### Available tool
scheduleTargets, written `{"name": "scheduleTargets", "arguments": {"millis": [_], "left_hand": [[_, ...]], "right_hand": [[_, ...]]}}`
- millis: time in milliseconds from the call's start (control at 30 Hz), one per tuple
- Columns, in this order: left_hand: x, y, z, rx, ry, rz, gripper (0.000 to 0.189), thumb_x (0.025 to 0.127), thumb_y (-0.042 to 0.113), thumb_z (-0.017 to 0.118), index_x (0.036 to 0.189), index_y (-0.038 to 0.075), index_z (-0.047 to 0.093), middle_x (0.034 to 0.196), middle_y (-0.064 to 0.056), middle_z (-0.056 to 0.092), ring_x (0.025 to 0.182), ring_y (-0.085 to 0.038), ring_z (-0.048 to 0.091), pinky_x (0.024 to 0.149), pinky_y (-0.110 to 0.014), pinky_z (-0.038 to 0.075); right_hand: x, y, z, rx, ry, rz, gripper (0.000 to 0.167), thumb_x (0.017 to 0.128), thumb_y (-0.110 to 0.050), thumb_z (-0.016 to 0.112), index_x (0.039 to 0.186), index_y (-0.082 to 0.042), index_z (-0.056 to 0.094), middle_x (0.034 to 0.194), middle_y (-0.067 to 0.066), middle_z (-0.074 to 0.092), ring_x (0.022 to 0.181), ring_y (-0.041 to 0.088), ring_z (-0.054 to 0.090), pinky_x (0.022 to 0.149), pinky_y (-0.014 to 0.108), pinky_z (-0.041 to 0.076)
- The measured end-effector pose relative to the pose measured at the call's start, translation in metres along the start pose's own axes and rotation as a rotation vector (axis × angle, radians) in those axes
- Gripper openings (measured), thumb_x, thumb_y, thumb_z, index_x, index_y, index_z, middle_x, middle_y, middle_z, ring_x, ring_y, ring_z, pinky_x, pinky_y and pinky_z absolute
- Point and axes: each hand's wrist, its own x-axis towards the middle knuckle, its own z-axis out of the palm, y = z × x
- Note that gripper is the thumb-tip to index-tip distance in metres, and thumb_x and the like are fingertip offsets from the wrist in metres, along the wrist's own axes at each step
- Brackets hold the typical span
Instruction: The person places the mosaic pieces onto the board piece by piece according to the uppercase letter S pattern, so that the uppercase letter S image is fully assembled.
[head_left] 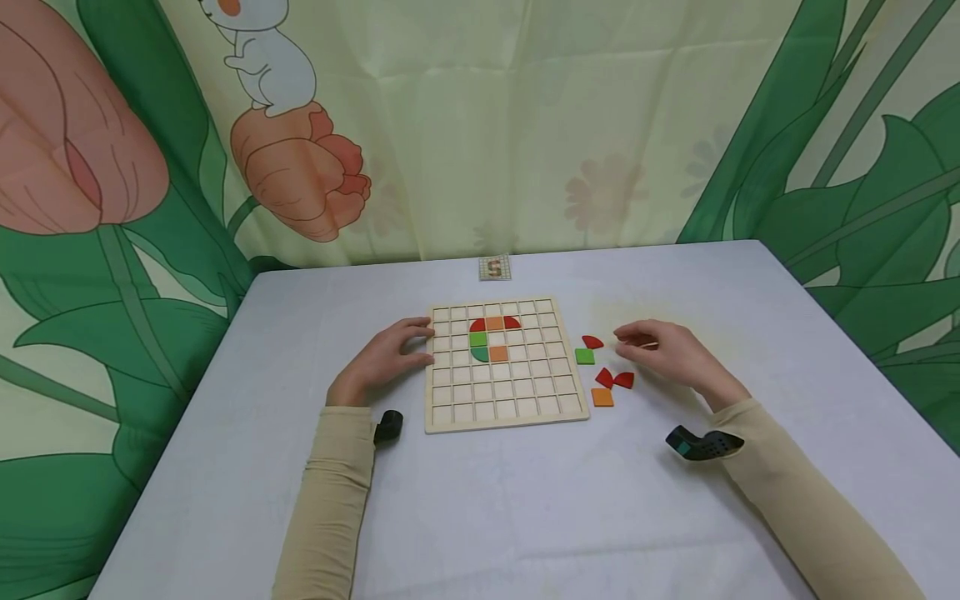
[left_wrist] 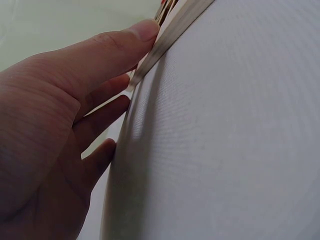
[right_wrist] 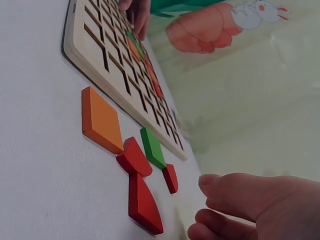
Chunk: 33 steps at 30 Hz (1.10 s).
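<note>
At wooden grid board (head_left: 502,390): left hand (head_left: 385,357), right hand (head_left: 663,354) relaxed, empty-looking.
Far red quarter-round tile (head_left: 592,342): likely light, stiff; pinch edges.

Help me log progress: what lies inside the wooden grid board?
The wooden grid board holds two red quarter circles, two orange squares, a light green square and a dark green quarter circle. Cell floors beneath are hidden.

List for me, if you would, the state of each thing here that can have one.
Board: flat, partly filled.
Six placed pieces: set in the board's cells.
Five loose pieces: lying on the table, outside the board.
Left hand: touching the board's left edge.
Right hand: near the loose pieces, apparently empty.
Card: beyond the board, printed side showing.
</note>
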Motion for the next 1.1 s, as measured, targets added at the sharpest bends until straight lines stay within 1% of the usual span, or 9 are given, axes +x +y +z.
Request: {"name": "scheduleTargets", "arguments": {"millis": [167, 267, 400, 567, 733, 900, 1000, 1100], "left_hand": [[0.000, -0.001, 0.000, 0.006, 0.002, 0.010, 0.053, 0.090, 0.024, 0.072, 0.136, 0.002, 0.056, 0.152, -0.012, 0.040, 0.142, -0.031, 0.031, 0.115, -0.047, 0.027], [0.000, -0.001, 0.000, -0.003, -0.001, 0.002, 0.053, 0.091, 0.025, 0.072, 0.136, 0.002, 0.056, 0.152, -0.011, 0.040, 0.143, -0.029, 0.031, 0.115, -0.046, 0.027], [0.000, -0.003, 0.001, -0.003, -0.003, -0.007, 0.053, 0.091, 0.026, 0.072, 0.136, 0.004, 0.057, 0.152, -0.009, 0.040, 0.143, -0.028, 0.031, 0.115, -0.045, 0.026], [0.000, -0.004, 0.002, -0.002, -0.002, -0.002, 0.052, 0.091, 0.025, 0.071, 0.136, 0.003, 0.057, 0.152, -0.010, 0.040, 0.143, -0.029, 0.031, 0.115, -0.045, 0.027], [0.001, -0.004, 0.002, -0.011, 0.002, 0.004, 0.052, 0.091, 0.025, 0.072, 0.136, 0.004, 0.057, 0.152, -0.009, 0.040, 0.143, -0.028, 0.031, 0.115, -0.045, 0.027], [0.001, -0.005, 0.002, -0.008, 0.006, 0.009, 0.052, 0.091, 0.026, 0.072, 0.135, 0.004, 0.057, 0.152, -0.009, 0.041, 0.142, -0.028, 0.031, 0.115, -0.045, 0.027], [0.001, -0.005, 0.002, -0.008, 0.006, 0.004, 0.052, 0.091, 0.026, 0.072, 0.136, 0.004, 0.057, 0.152, -0.009, 0.040, 0.143, -0.027, 0.031, 0.115, -0.044, 0.027], [0.001, -0.005, 0.003, -0.007, 0.005, -0.002, 0.052, 0.091, 0.026, 0.072, 0.136, 0.004, 0.057, 0.152, -0.009, 0.040, 0.143, -0.027, 0.031, 0.115, -0.044, 0.027]], "right_hand": [[0.003, 0.004, 0.002, 0.005, -0.015, 0.007, 0.045, 0.095, -0.027, 0.065, 0.132, -0.001, 0.058, 0.123, 0.018, 0.061, 0.114, 0.035, 0.054, 0.097, 0.051, 0.047], [0.006, 0.004, 0.004, 0.000, -0.016, -0.001, 0.046, 0.094, -0.027, 0.067, 0.131, -0.002, 0.059, 0.124, 0.017, 0.062, 0.113, 0.034, 0.055, 0.098, 0.050, 0.047], [0.012, 0.003, 0.008, 0.001, -0.020, -0.009, 0.044, 0.094, -0.026, 0.067, 0.130, -0.003, 0.061, 0.123, 0.016, 0.062, 0.112, 0.032, 0.056, 0.098, 0.049, 0.046], [0.024, -0.001, 0.012, -0.002, -0.043, -0.018, 0.042, 0.093, -0.021, 0.067, 0.130, -0.004, 0.060, 0.121, 0.013, 0.062, 0.109, 0.029, 0.056, 0.097, 0.047, 0.047], [0.033, -0.001, 0.016, -0.007, -0.073, -0.047, 0.041, 0.092, -0.017, 0.067, 0.131, -0.004, 0.061, 0.118, 0.012, 0.059, 0.106, 0.027, 0.054, 0.091, 0.042, 0.050], [0.037, -0.001, 0.018, -0.026, -0.077, -0.064, 0.035, 0.092, -0.015, 0.068, 0.126, -0.008, 0.066, 0.112, 0.010, 0.057, 0.099, 0.026, 0.051, 0.081, 0.034, 0.049], [0.037, -0.001, 0.019, -0.038, -0.075, -0.068, 0.031, 0.092, -0.014, 0.067, 0.123, -0.008, 0.068, 0.111, 0.010, 0.057, 0.098, 0.025, 0.051, 0.081, 0.035, 0.049], [0.037, -0.001, 0.019, -0.033, -0.075, -0.069, 0.030, 0.092, -0.013, 0.067, 0.121, -0.006, 0.066, 0.111, 0.010, 0.058, 0.100, 0.026, 0.053, 0.085, 0.038, 0.050]]}}
